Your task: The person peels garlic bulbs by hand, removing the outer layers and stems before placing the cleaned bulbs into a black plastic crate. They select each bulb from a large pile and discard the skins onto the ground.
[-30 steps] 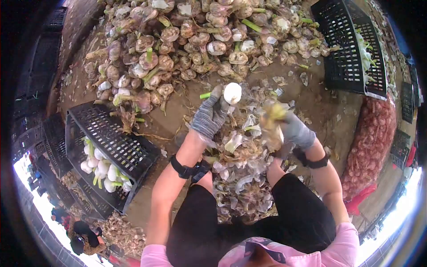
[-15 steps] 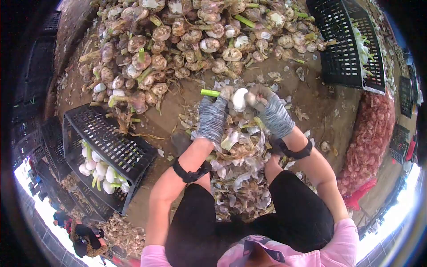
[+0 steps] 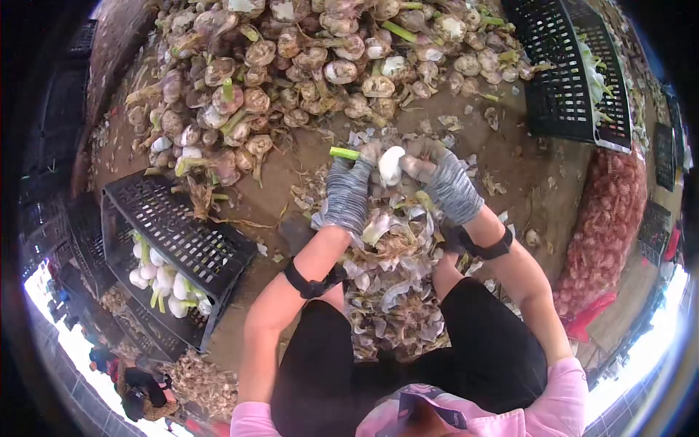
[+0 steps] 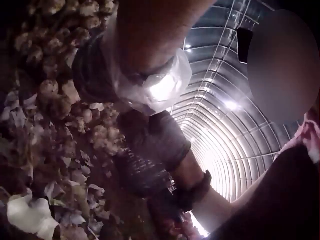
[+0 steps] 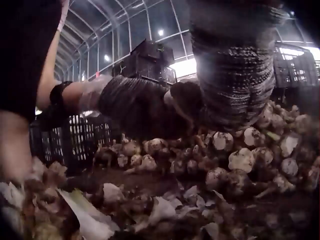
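A peeled white garlic bulb (image 3: pixel 390 166) is held up between both gloved hands in the head view. My left hand (image 3: pixel 348 191) grips it by its neck, and the cut green stem (image 3: pixel 344 153) sticks out to the left. From the other side my right hand (image 3: pixel 451 188) meets the bulb, its bent fingers and thumb right at the white surface. In the right wrist view the left hand (image 5: pixel 140 107) and right hand (image 5: pixel 235 70) come together, hiding most of the bulb. Loose garlic skins (image 3: pixel 397 262) lie heaped below, between the legs.
A large pile of unpeeled garlic (image 3: pixel 291 73) spreads ahead. Black crates holding peeled garlic stand tilted at the left (image 3: pixel 182 233) and at the far right (image 3: pixel 557 80). A red net sack (image 3: pixel 608 226) of garlic lies to the right. Another person (image 3: pixel 142 390) is at the lower left.
The right hand, earlier off to the right with yellowish-brown peelings, has come in to the bulb without them. The left hand has kept its grip; little differs over the last half second.
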The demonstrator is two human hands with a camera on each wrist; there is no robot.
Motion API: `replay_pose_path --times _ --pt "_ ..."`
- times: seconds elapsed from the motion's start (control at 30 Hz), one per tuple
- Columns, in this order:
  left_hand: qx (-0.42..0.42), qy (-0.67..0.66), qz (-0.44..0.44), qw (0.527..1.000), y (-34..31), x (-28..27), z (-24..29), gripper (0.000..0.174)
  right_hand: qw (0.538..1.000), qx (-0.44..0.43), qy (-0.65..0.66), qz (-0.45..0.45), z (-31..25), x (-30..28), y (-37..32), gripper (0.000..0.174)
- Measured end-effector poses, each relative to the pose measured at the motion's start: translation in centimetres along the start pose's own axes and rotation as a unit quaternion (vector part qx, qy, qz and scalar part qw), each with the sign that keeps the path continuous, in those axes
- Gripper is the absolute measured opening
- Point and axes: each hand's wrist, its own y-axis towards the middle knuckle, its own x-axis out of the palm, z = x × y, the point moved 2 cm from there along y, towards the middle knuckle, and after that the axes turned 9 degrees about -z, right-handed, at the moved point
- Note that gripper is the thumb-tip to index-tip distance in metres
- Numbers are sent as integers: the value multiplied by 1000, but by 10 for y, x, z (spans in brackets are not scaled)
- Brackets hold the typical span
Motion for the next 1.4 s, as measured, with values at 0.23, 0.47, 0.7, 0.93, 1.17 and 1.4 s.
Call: replay_pose_path --times 0.23,0.47,0.7,0.93,1.17,1.4 --pt "4 11 4 1000 11 -9 -11 22 990 -23 129 51 -3 2 -4 27" --pt "17 11 3 1000 12 -5 -8 19 907 -235 -334 100 -11 0 -3 22" --pt "29 73 48 996 20 -22 -6 16 829 -108 -531 -137 19 -8 -26 21" --pt "135 170 44 975 31 -21 -14 22 951 -129 -264 99 -1 -13 -10 45" --pt "210 293 -112 926 22 11 -8 31 942 -83 321 -52 18 -52 -11 41" --pt "111 287 -4 951 43 -12 20 41 809 -384 431 -113 -105 -156 -79 68"
